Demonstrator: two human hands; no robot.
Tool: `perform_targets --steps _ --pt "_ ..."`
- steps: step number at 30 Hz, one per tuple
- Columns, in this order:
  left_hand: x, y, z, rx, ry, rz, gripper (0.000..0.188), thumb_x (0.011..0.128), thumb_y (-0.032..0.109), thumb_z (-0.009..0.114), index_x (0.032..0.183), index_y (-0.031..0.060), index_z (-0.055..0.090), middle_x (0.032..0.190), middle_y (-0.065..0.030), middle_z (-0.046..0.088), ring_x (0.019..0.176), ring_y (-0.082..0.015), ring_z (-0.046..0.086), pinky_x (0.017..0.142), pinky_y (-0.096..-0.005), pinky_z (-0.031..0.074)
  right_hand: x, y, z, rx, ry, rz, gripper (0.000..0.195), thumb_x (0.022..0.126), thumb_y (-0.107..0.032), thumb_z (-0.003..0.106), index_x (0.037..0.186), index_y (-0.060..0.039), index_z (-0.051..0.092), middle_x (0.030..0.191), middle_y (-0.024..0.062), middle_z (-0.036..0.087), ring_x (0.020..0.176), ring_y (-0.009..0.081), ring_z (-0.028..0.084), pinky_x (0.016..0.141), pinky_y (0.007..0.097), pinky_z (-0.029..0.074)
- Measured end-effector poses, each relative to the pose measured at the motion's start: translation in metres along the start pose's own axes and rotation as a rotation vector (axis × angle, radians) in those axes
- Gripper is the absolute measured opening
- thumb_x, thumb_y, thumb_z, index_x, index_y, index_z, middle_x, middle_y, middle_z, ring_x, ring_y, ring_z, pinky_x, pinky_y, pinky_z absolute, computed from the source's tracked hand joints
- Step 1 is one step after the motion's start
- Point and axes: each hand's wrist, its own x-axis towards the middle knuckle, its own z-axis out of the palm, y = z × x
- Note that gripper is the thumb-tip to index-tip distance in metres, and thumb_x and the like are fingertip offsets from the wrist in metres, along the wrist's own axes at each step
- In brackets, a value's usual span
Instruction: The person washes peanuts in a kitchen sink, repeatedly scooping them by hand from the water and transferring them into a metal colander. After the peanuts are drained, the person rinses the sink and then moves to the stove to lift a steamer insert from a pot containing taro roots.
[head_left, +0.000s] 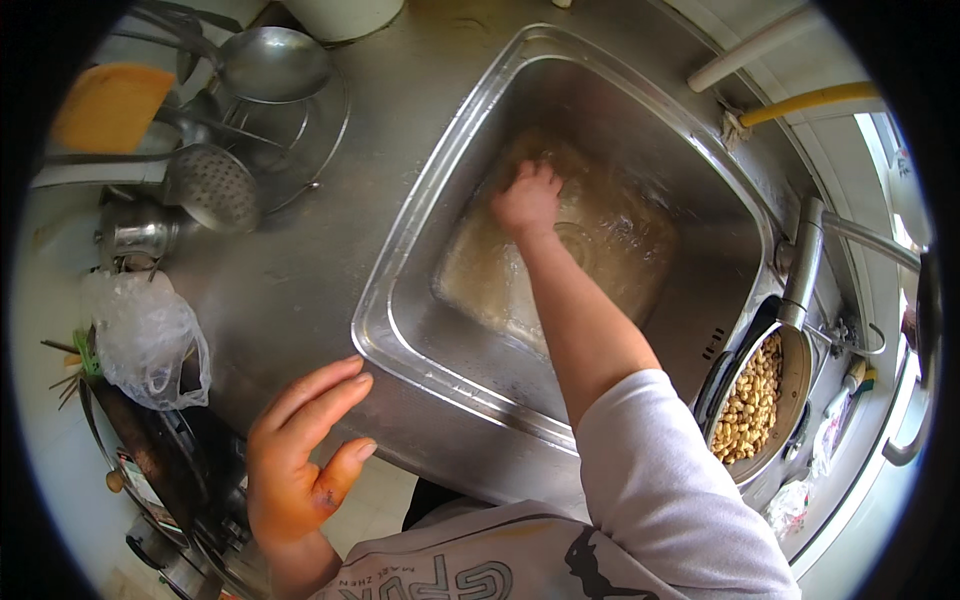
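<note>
My right hand (529, 198) reaches down into a stainless steel sink (405, 300), at the shallow cloudy water (622, 255) on its floor. Its fingers are spread a little and blurred; whether they touch the bottom I cannot tell. A round drain fitting (574, 251) shows beside my right wrist. My left hand (311, 442) hangs empty near the sink's front left corner, fingers apart. To the right of the sink stands a pot (795, 405) holding many peanuts (750, 405). The metal faucet (802, 262) is beside the pot, its spout turned over the pot's edge.
On the left lie a ladle (274, 64), a skimmer (210, 187), a wire rack (345, 112), an orange scraper (112, 107) and a clear plastic bag (150, 341). A dark wok (142, 442) sits at lower left. A yellow hose (810, 103) runs behind the sink.
</note>
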Motion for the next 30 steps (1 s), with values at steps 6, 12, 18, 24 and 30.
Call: perform_targets --steps 6,12,18,24,30 --pt "0.006 0.009 -0.011 0.004 0.013 0.038 0.046 0.081 0.010 0.081 0.125 -0.0025 0.074 0.133 -0.0197 0.072 0.116 -0.0340 0.072 0.101 -0.0391 0.056 -0.088 -0.024 -0.005 0.231 -0.709 -0.212 0.034 0.088 -0.031 0.079 0.111 -0.0066 0.072 0.109 0.0135 0.076 0.107 0.0286 0.073 0.095 0.0454 0.057" --pt "0.000 0.008 -0.020 -0.009 0.063 0.021 0.047 0.080 0.010 0.080 0.124 -0.0021 0.075 0.133 -0.0196 0.072 0.117 -0.0345 0.072 0.101 -0.0393 0.056 -0.132 -0.049 -0.119 1.387 -0.996 -0.033 0.028 0.105 -0.030 0.066 0.115 -0.0061 0.074 0.105 0.0065 0.079 0.101 0.0196 0.076 0.087 0.0375 0.060" --pt "-0.005 0.009 -0.020 0.032 0.054 0.020 0.046 0.080 0.013 0.082 0.124 -0.0014 0.075 0.133 -0.0188 0.072 0.117 -0.0345 0.072 0.101 -0.0399 0.056 -0.075 -0.048 -0.103 1.899 -0.668 0.166 0.035 0.105 -0.024 0.056 0.121 0.0035 0.071 0.114 0.0181 0.078 0.100 0.0261 0.076 0.089 0.0409 0.061" --pt "-0.001 0.015 -0.010 0.030 0.013 0.013 0.046 0.080 0.013 0.082 0.124 -0.0006 0.075 0.132 -0.0186 0.072 0.115 -0.0349 0.072 0.100 -0.0401 0.056 -0.023 0.106 0.025 0.820 0.326 0.266 0.045 0.101 -0.018 0.069 0.141 0.0021 0.063 0.130 0.0163 0.073 0.115 0.0257 0.068 0.105 0.0381 0.050" --pt "-0.004 0.008 -0.008 0.020 0.014 0.012 0.047 0.079 0.013 0.084 0.123 -0.0002 0.075 0.131 -0.0178 0.072 0.111 -0.0364 0.072 0.096 -0.0415 0.057 -0.026 0.037 -0.006 1.279 -0.323 0.214 0.026 0.101 -0.016 0.072 0.125 -0.0063 0.076 0.110 0.0037 0.078 0.096 0.0136 0.069 0.083 0.0279 0.054"
